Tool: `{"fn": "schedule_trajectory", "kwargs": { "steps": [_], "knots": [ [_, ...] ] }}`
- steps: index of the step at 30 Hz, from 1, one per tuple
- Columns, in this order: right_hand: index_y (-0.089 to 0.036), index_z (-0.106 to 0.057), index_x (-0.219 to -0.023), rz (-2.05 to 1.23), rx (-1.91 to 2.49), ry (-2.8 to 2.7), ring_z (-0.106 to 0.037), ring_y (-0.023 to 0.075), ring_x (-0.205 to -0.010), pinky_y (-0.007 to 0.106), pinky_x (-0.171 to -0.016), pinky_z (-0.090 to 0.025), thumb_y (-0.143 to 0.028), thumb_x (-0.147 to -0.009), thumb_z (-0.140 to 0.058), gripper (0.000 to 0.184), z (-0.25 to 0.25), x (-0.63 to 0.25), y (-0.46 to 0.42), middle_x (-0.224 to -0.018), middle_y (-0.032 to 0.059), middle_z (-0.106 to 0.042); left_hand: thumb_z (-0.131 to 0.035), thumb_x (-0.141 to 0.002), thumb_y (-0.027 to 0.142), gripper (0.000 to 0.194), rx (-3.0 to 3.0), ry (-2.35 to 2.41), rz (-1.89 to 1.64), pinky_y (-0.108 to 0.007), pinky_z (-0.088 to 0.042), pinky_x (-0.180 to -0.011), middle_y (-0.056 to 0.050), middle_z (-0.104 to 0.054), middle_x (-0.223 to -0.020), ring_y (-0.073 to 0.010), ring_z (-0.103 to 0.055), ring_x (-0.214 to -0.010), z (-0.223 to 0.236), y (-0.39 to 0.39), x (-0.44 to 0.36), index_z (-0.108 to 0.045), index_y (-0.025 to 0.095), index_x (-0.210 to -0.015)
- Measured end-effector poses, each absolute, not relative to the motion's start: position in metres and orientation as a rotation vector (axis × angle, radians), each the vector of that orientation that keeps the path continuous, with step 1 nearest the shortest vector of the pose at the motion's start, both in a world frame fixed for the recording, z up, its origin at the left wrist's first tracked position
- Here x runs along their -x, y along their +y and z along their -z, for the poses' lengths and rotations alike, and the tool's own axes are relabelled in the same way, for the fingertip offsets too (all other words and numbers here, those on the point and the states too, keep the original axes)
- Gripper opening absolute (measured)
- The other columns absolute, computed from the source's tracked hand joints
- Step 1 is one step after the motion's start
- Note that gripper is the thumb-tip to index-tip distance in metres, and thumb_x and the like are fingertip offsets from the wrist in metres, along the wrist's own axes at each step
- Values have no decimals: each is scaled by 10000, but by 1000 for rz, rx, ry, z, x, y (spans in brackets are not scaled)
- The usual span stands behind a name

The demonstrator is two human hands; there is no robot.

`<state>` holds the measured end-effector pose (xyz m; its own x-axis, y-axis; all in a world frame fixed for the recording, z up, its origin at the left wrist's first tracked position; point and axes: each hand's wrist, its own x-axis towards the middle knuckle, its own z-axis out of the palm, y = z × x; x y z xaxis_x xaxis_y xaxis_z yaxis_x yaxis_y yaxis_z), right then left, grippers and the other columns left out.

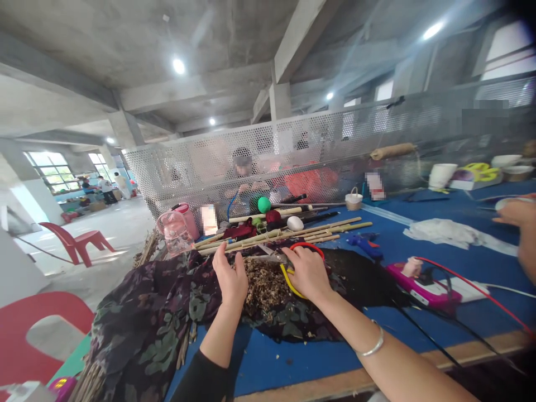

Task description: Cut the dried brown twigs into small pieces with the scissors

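Note:
A pile of brown dried plant bits [264, 286] lies on a dark patterned cloth [163, 301] in front of me. At its left edge is my left hand [231, 273], fingers stretched out with the thumb apart, and I see nothing held in it. My right hand [307, 271] grips a pair of scissors [288, 273] with one red and one yellow handle. The scissor blades point left above the far side of the pile. Behind them lie several thin bamboo sticks [347, 227].
A blue glue gun [363, 244] and a pink power strip [422, 290] with cables lie to the right. Far right, another person's hand [517, 218] reaches in. Beyond the sticks stand a pink jug [173, 229] and a perforated metal screen [201, 162]. White plastic [444, 231] lies right.

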<state>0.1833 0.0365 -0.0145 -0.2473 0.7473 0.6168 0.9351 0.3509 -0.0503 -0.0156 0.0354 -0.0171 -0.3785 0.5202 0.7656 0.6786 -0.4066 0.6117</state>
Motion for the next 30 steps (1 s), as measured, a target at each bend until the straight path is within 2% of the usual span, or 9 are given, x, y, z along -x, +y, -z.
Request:
{"fn": "schedule_trajectory", "kwargs": {
  "steps": [5,9,14,16,23,30],
  "knots": [
    [-216,-527,-1222,580,1473,-2094,-476,220,-860,328,-700,-259,-129,-709,-580,523,8,-179,31,-955,79,-562,-402,-878,294,413,1713,-1771,1864,-447,-348,-981,-163,-497,-1219,-252,-453,-1135,23,41,20,-406,134,-1259],
    [-223,-534,-1208,559,1570,-2011,-470,218,-861,328,-699,-250,-134,-714,-575,503,12,-185,35,-941,69,-556,-465,-838,286,399,1753,-1865,1807,-442,-409,-911,-144,-554,-1100,-251,-513,-1026,22,43,24,-453,130,-1205],
    [-246,-540,-1200,559,1602,-1960,-467,213,-857,325,-696,-250,-142,-716,-585,497,13,-192,38,-938,55,-550,-486,-819,221,214,1940,-1727,1674,-418,-422,-898,-98,-588,-1009,-233,-524,-996,18,37,20,-572,175,-1009],
    [-253,-535,-1208,578,1573,-1981,-465,213,-864,326,-705,-252,-142,-717,-591,506,13,-190,36,-945,55,-549,-480,-824,199,196,1987,-1614,1639,-409,-421,-897,-88,-595,-989,-221,-523,-986,16,33,15,-586,182,-988],
    [-261,-534,-1198,559,1530,-2002,-476,209,-875,322,-716,-255,-143,-739,-560,474,17,-177,34,-959,51,-567,-527,-792,163,292,1976,-1204,1503,-456,-352,-964,-113,-516,-1185,-259,-450,-1131,10,14,-6,-598,209,-1071],
    [-229,-553,-1167,383,1594,-1946,-504,205,-896,291,-716,-290,-124,-717,-545,462,23,-192,47,-945,57,-596,-447,-843,183,244,2240,-1408,1357,-364,-400,-835,-64,-648,-930,-188,-580,-893,15,12,-11,-583,210,-1044]
  ]
}}
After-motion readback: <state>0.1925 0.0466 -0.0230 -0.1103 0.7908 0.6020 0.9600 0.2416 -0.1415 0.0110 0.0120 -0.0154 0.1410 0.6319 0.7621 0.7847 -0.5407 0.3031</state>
